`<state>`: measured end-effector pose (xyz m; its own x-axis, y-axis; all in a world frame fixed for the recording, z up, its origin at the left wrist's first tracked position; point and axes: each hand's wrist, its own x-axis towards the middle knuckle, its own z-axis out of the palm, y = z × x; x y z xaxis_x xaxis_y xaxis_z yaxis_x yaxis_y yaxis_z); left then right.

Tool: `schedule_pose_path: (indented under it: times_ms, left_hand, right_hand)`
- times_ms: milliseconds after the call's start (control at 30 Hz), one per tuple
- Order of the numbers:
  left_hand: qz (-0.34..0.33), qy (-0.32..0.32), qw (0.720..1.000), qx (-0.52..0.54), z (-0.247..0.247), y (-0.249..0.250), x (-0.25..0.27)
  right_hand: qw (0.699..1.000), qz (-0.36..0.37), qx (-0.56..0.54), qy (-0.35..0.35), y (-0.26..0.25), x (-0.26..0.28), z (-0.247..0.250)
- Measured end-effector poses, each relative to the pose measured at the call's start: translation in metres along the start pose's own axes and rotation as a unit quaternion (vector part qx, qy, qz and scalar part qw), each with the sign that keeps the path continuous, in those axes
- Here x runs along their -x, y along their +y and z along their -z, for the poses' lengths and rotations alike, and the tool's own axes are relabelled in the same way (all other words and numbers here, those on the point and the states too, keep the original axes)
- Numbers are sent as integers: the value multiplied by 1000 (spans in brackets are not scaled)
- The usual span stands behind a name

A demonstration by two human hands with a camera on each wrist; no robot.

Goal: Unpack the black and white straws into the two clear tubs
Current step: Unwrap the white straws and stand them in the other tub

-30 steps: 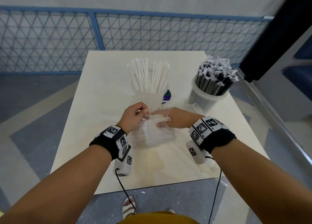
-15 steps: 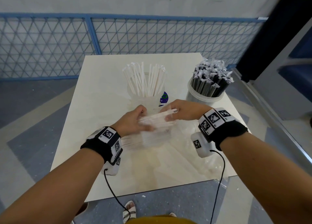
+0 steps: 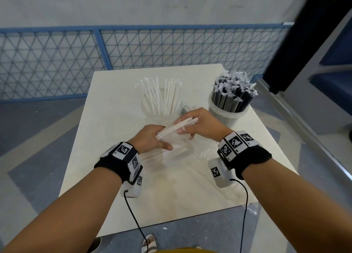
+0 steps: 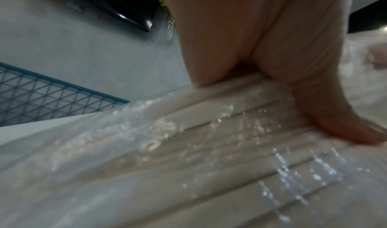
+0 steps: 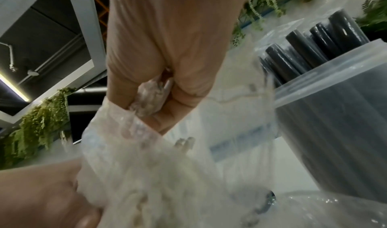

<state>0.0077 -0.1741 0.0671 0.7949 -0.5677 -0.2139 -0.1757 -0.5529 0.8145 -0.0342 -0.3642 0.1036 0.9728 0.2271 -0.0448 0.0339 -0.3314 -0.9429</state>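
White straws stand in a clear tub (image 3: pixel 162 111) at the table's middle. A second clear tub (image 3: pixel 226 115) on the right holds black wrapped straws (image 3: pixel 233 96) (image 5: pixel 314 47). In front of the white tub, both hands hold a bundle of white straws (image 3: pixel 176 128) raised at a slant. My left hand (image 3: pixel 152 138) grips its near end, thumb on the clear pack of white straws (image 3: pixel 165 155) (image 4: pixel 188 157) lying below. My right hand (image 3: pixel 200 123) (image 5: pixel 167 65) grips the far end, fingers curled round the straw tips (image 5: pixel 150 97).
The pale table (image 3: pixel 114 119) ends close at the left, right and near side. Crumpled clear plastic wrap (image 3: pixel 205 157) lies under my right wrist. A blue mesh fence (image 3: pixel 57 62) runs behind the table. Grey floor surrounds it.
Both hands have lifted a bundle of white straws out of the pack; its far end has risen toward the white tub. The view has tilted slightly.
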Motion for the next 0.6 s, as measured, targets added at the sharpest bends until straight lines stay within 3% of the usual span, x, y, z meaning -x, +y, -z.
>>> schedule_pose_path:
  times_ms: [233, 400, 600]
  left_hand:
    - [20, 22, 999, 30, 5, -9, 0]
    - [6, 40, 997, 61, 4, -6, -3]
    - [-3, 3, 997, 75, -3, 2, -3]
  right_hand:
    - [996, 4, -62, 63, -17, 5, 28]
    - [980, 37, -168, 102, -10, 8, 7]
    - [962, -7, -147, 229, -4, 6, -9]
